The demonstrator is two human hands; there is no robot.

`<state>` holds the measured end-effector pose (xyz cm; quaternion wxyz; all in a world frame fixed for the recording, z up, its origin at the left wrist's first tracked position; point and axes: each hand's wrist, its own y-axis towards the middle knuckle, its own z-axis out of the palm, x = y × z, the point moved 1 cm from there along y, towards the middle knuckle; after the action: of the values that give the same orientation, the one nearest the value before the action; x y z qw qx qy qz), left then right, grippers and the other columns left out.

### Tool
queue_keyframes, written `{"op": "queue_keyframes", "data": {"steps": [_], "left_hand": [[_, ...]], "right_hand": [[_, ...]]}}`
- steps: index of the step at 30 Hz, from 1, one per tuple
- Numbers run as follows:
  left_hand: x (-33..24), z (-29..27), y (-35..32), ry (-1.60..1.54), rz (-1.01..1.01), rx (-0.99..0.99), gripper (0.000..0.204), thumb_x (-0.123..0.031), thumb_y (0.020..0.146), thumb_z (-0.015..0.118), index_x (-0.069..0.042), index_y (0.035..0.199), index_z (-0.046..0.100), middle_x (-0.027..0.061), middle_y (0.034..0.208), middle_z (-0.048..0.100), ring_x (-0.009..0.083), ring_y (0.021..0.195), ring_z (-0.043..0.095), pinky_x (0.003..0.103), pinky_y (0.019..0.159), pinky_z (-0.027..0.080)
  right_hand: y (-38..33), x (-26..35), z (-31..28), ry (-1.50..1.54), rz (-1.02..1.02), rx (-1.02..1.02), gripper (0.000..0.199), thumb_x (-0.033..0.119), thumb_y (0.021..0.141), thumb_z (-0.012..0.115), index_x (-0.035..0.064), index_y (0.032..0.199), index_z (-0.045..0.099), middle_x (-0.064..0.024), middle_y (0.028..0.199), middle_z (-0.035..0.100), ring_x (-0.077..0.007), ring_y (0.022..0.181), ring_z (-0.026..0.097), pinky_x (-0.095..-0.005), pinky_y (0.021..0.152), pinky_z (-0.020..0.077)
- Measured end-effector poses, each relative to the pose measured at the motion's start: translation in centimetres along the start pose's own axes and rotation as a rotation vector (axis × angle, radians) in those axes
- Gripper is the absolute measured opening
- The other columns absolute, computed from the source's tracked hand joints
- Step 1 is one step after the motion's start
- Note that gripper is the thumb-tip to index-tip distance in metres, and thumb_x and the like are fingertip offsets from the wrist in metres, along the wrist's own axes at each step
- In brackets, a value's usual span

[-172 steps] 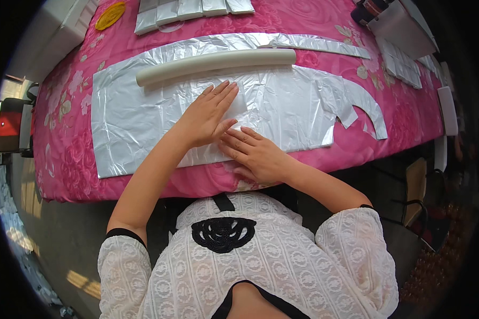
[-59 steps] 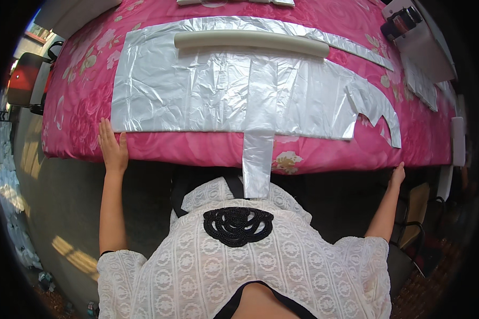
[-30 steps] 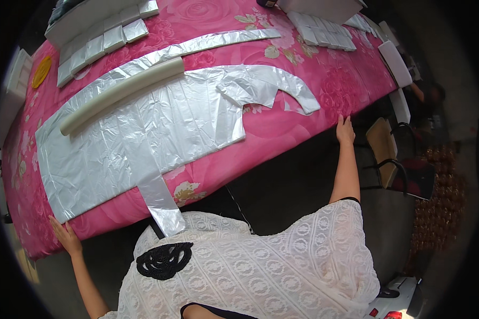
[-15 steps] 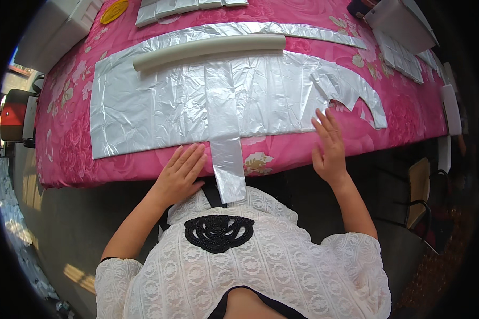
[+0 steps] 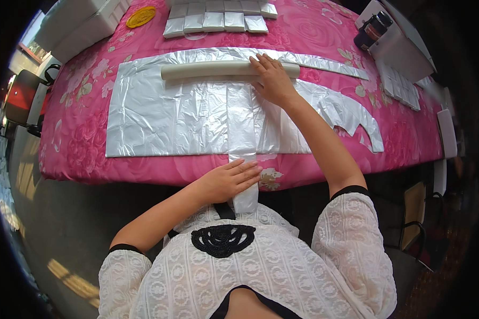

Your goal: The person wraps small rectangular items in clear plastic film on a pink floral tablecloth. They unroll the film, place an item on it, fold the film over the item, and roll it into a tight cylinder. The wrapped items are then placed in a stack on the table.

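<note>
A large folded sheet of silvery, translucent plastic film (image 5: pixel 159 119) lies flat in front of me, its right end narrowing to a curved, notched piece. Down its middle runs a plastic strip (image 5: pixel 241 119) that hangs over the table's near edge toward my lap. My left hand (image 5: pixel 230 179) rests on this strip at the edge, palm down with fingers stretched out. Across the sheet's far part lies a pale, smooth tube (image 5: pixel 207 70). My right hand (image 5: pixel 273 78) is laid over the tube's right portion, fingers extended and not wrapped round it.
Pink flowered cloth (image 5: pixel 85 143) covers the table. Beyond the sheet sit rows of small silvery packets (image 5: pixel 214 21) and a yellow disc (image 5: pixel 140 17). White boxes (image 5: pixel 85 32) stand far left. A dark flask (image 5: pixel 373 31) and more packets (image 5: pixel 398 87) are far right. A chair (image 5: pixel 412 215) stands right.
My right hand has moved forward and left from the sheet's near right side onto the tube. My left hand has shifted right onto the hanging strip. The view has tilted slightly.
</note>
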<state>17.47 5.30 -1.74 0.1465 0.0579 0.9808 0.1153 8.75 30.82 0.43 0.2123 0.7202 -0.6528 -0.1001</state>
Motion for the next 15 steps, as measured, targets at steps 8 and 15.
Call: {"op": "queue_keyframes", "data": {"steps": [8, 15], "left_hand": [[3.1, -9.2, 1.7, -1.692, -0.782, -1.003, 0.035, -0.015, 0.095, 0.034, 0.005, 0.124, 0.037, 0.0199, 0.126, 0.045, 0.0248, 0.118, 0.045, 0.037, 0.101, 0.036], [12.5, -20.6, 6.2, -0.777, -0.313, -1.092, 0.031, -0.006, 0.091, 0.041, 0.0, 0.121, 0.044, 0.0144, 0.116, 0.054, 0.0209, 0.107, 0.053, 0.03, 0.096, 0.041]], "right_hand": [[1.9, -3.4, -2.9, -0.07, 0.243, 0.165, 0.045, 0.023, 0.076, 0.065, 0.0082, 0.117, 0.05, -0.0142, 0.098, 0.059, -0.0319, 0.095, 0.055, -0.0403, 0.082, 0.0431], [-1.8, -8.8, -9.2, -0.028, 0.54, -0.073, 0.041, 0.028, 0.08, 0.061, 0.0078, 0.114, 0.05, -0.0154, 0.099, 0.06, -0.0332, 0.092, 0.057, -0.0425, 0.077, 0.0441]]}}
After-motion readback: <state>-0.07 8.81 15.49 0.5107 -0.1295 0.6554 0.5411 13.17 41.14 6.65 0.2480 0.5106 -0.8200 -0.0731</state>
